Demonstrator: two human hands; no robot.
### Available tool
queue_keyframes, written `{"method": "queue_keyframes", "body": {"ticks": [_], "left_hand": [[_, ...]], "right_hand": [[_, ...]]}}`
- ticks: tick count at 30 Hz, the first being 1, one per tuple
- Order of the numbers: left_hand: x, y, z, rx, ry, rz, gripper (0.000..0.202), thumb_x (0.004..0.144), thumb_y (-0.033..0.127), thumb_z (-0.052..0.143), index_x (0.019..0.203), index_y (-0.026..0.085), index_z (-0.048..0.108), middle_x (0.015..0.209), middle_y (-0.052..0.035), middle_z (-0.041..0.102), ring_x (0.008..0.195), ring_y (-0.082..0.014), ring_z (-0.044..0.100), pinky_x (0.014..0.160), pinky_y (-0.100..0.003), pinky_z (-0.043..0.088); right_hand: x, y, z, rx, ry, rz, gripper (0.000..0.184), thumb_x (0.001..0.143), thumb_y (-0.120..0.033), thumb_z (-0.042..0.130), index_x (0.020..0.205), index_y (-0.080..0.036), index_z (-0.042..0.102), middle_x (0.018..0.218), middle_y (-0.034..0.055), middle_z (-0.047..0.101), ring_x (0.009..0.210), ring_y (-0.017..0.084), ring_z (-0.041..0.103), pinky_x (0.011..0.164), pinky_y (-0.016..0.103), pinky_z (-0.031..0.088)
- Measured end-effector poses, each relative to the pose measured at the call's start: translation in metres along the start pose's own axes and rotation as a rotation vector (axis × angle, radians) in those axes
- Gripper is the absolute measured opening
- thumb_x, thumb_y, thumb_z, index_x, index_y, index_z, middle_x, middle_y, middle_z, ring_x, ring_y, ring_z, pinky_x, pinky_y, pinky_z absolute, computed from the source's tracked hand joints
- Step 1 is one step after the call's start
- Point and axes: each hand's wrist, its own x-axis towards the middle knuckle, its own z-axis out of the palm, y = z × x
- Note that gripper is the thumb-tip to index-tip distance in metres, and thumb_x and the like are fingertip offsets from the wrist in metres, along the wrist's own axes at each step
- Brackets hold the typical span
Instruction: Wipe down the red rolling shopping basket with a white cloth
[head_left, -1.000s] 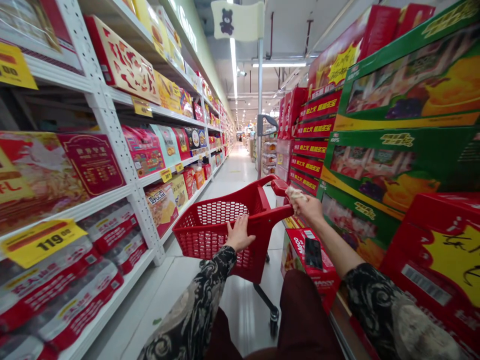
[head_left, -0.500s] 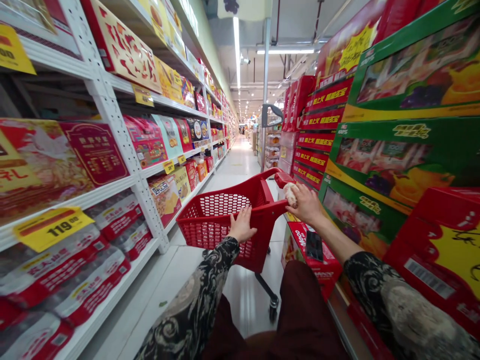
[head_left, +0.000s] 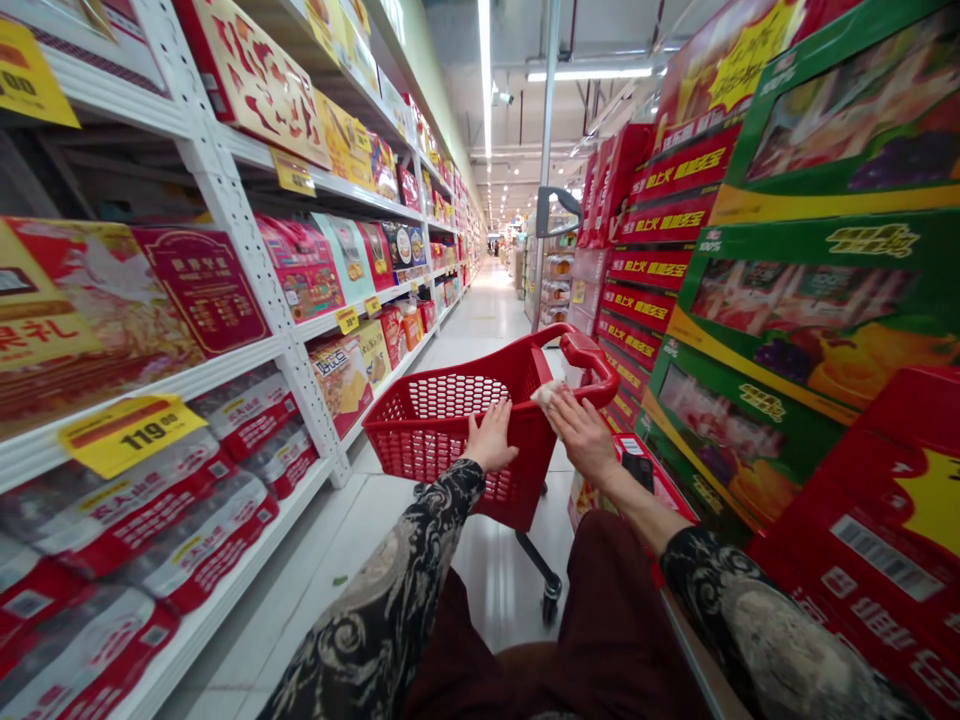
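"One change or several?"

"One. The right hand (head_left: 583,435) had shifted the pale cloth (head_left: 549,391) off the handle (head_left: 604,366) of the red shopping cart (head_left: 529,475) onto the side rim (head_left: 529,416). Its fingers lay close over the cloth, holding it down; the palm side was hidden."

"Significance?"

"In my judgement, wiping had passed from handle to rim."

"And the left hand (head_left: 491,438)?"

"Unchanged: fingers loosely spread over the cart's near edge, no grip discernible."

"Cart's position?"

"Directly before the person, between shelving (head_left: 260,270) and stacked cartons (head_left: 810,235)."
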Motion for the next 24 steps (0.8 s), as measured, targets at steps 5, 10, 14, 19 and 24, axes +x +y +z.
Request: {"method": "queue_keyframes", "body": {"ticks": [5, 10, 14, 19, 24], "left_hand": [[-0.003, 0.0, 0.007, -0.001, 0.05, 0.007, 0.092, 0.069, 0.033, 0.055, 0.141, 0.015, 0.001, 0.151, -0.0091, 0.003, 0.138, -0.0226, 0.001, 0.109, -0.054, 0.007], [-0.006, -0.01, 0.01, 0.028, 0.086, 0.101, 0.09, 0.068, 0.029, 0.055, 0.141, 0.014, 0.003, 0.151, -0.0102, 0.007, 0.138, -0.0202, 0.003, 0.11, -0.049, 0.007], [-0.011, -0.018, 0.015, 0.038, 0.157, 0.02, 0.088, 0.069, 0.022, 0.054, 0.141, 0.013, 0.005, 0.15, -0.0116, 0.009, 0.138, -0.0205, 0.005, 0.111, -0.049, 0.007], [-0.018, -0.027, 0.021, 0.031, 0.149, -0.205, 0.082, 0.069, 0.018, 0.051, 0.141, 0.014, 0.009, 0.15, -0.0116, 0.012, 0.138, -0.0237, 0.008, 0.109, -0.054, 0.011], [-0.021, -0.031, 0.017, 0.057, 0.118, -0.141, 0.083, 0.069, 0.019, 0.051, 0.141, 0.014, 0.01, 0.15, -0.0115, 0.011, 0.138, -0.0238, 0.008, 0.108, -0.056, 0.01]], "right_hand": [[-0.046, -0.033, 0.029, 0.031, -0.174, -0.167, 0.036, 0.087, -0.009, 0.041, 0.12, -0.016, 0.054, 0.127, 0.0096, 0.053, 0.126, 0.023, 0.039, 0.105, 0.046, 0.027], [-0.049, -0.04, 0.021, 0.075, -0.181, -0.27, 0.031, 0.087, -0.009, 0.042, 0.112, -0.017, 0.059, 0.12, 0.0072, 0.06, 0.122, 0.02, 0.045, 0.102, 0.04, 0.034], [0.001, -0.017, -0.008, 0.029, 0.026, -0.068, 0.034, 0.09, -0.012, 0.039, 0.12, -0.016, 0.053, 0.13, 0.0087, 0.051, 0.132, 0.022, 0.029, 0.108, 0.046, 0.023], [0.015, -0.011, -0.003, 0.027, -0.067, -0.063, 0.036, 0.09, -0.01, 0.036, 0.123, -0.016, 0.051, 0.133, 0.0079, 0.048, 0.132, 0.021, 0.029, 0.109, 0.047, 0.021], [-0.039, -0.041, 0.037, 0.076, -0.237, -0.23, 0.037, 0.087, -0.008, 0.04, 0.12, -0.016, 0.054, 0.13, 0.0088, 0.051, 0.127, 0.022, 0.037, 0.106, 0.045, 0.028]]}}
